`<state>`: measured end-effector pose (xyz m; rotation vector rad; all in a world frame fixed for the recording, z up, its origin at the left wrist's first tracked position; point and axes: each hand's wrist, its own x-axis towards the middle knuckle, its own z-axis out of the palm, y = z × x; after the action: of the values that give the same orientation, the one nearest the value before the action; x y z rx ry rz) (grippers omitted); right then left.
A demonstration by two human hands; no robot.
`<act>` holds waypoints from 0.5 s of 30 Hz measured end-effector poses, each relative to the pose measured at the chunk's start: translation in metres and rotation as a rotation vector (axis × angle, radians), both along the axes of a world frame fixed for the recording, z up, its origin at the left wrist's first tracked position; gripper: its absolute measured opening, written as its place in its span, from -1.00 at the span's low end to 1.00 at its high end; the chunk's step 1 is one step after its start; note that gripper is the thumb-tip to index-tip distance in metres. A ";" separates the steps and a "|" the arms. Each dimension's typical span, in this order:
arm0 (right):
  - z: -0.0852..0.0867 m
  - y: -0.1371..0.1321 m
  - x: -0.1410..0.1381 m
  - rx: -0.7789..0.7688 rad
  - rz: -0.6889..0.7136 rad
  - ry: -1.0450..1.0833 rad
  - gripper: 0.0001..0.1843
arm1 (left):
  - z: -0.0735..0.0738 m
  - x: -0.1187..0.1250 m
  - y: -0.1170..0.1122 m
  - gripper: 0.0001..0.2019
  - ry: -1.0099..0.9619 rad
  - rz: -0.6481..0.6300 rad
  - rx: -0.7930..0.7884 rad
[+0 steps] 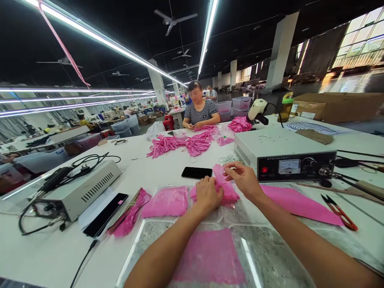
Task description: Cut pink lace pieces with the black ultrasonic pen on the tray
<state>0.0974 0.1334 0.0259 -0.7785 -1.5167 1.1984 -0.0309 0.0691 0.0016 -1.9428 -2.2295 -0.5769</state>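
My left hand (pixel 209 195) rests on a small stack of pink fabric pieces (pixel 230 195). Its fingers curl down against a raised pink piece, which looks to be partly under clear film. My right hand (pixel 244 179) is just right of that piece, thumb and forefinger pinched together; what is between them is too small to tell. Left of the stack lies a flat pink bundle (pixel 168 201). Nearer to me, a pink sheet (pixel 211 258) lies at a clear glossy panel (pixel 264 250). A longer pink sheet (pixel 297 203) extends under my right forearm.
Beyond my hands is a black phone (pixel 197 173). A control box (pixel 285 154) stands right, red-handled scissors (pixel 340 212) in front of it. At left are another box (pixel 79 192), a dark phone (pixel 105 215) and a tied pink bundle (pixel 132 212). A co-worker (pixel 200 110) sits opposite behind pink strips (pixel 198 142).
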 end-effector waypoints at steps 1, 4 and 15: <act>0.002 -0.002 0.011 0.004 -0.043 0.021 -0.74 | 0.001 0.005 0.004 -0.77 0.015 -0.009 0.014; 0.003 -0.012 0.052 0.000 -0.180 0.052 -0.71 | 0.004 0.016 0.009 -0.84 0.063 -0.094 0.066; -0.046 -0.088 0.194 -0.096 -0.167 -0.420 -0.82 | -0.009 0.053 -0.091 -0.95 0.164 -0.883 0.104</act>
<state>0.2911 0.0450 -0.0196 -1.2563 -1.6969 1.0293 0.0222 -0.0219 -0.0071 -2.7297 -1.1308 -0.5596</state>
